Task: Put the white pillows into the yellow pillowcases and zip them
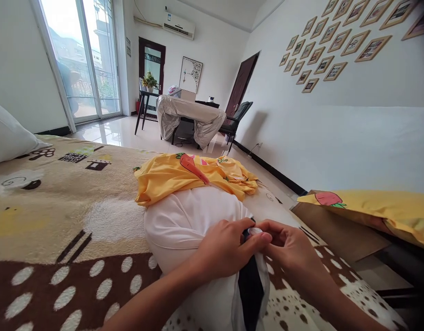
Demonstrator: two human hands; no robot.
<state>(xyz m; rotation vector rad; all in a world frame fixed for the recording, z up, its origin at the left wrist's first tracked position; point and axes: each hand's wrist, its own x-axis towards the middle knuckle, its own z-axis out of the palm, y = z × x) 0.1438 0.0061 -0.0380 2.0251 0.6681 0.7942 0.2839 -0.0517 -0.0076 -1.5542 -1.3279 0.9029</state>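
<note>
A white pillow or cushion (184,216) lies on the patterned blanket (111,211), partly inside a yellow cloth cover (163,177) with carrot prints. At its near right side hangs a dark strip with a pale edge (251,289). My left hand (228,246) is closed, thumb and fingers pinching the upper end of this strip. My right hand (284,243) meets it there, its fingertips closed on the same pale edge. What exactly lies between the fingertips is partly hidden.
Another yellow carrot-print cloth (377,211) lies at the right on a brown surface (339,230). A white pillow (12,131) is at the far left. Beyond the bed stand a covered table (191,108), a black chair (238,118) and a plant on a stand (149,82).
</note>
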